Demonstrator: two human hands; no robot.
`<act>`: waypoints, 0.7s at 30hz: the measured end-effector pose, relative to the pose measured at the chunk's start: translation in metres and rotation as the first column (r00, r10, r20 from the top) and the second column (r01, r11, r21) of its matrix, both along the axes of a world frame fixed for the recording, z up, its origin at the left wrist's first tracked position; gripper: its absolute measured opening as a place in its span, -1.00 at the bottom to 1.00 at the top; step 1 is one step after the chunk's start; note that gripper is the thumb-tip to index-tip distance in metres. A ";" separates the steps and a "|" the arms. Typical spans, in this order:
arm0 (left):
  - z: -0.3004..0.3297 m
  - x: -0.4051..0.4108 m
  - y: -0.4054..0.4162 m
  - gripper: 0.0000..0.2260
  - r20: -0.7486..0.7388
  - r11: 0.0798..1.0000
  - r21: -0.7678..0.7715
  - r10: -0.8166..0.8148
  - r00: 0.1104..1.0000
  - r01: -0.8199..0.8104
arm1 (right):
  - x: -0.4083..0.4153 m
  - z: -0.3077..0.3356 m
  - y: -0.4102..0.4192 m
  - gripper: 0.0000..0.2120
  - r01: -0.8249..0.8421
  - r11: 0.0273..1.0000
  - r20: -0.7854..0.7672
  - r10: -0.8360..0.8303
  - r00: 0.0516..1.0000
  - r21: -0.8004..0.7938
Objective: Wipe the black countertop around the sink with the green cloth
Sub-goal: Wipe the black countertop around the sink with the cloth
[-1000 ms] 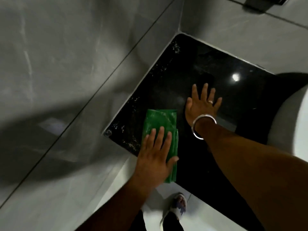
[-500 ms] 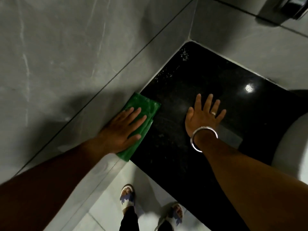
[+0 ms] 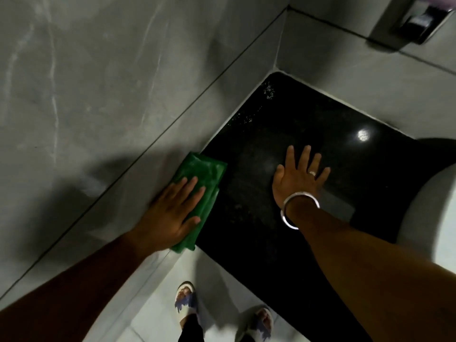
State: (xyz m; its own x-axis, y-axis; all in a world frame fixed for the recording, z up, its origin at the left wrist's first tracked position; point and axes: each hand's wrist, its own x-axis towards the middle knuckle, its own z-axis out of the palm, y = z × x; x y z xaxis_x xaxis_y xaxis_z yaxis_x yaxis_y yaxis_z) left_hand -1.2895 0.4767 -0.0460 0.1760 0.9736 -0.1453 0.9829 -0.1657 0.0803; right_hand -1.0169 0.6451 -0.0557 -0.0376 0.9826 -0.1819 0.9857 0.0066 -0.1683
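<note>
Head view, looking down into a tiled corner. The left hand [image 3: 172,213] lies palm-down on the folded green cloth [image 3: 204,178], fingers [image 3: 190,186] extended and close together, pressing the cloth flat rather than gripping it. The cloth sits at the left edge of the black counter [image 3: 308,124], against the grey tiled wall [image 3: 123,95]; whether it rests wholly on the counter or partly on the wall cannot be settled from this angle. The right hand [image 3: 298,178] rests flat on the counter, well apart from the cloth, fingers spread and holding nothing; a ring [image 3: 312,173] and a metal bangle [image 3: 297,208] are visible. Water droplets [image 3: 269,91] speckle the far corner. The white sink [image 3: 439,218] borders the counter at right. Two sandalled feet [image 3: 186,298] stand on the pale floor [image 3: 222,275] below.
</note>
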 end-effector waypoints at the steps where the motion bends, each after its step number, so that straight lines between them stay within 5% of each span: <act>1: -0.002 0.000 0.002 -0.42 -0.006 1.000 -0.006 0.001 1.000 -0.001 | 0.000 0.000 0.000 -0.40 0.004 1.000 -0.003 -0.004 1.000 -0.004; 21: -0.001 0.106 0.343 -0.24 0.060 1.000 -0.006 0.006 0.998 -0.005 | -0.001 -0.013 0.003 -0.38 0.051 0.997 -0.024 -0.050 0.998 0.058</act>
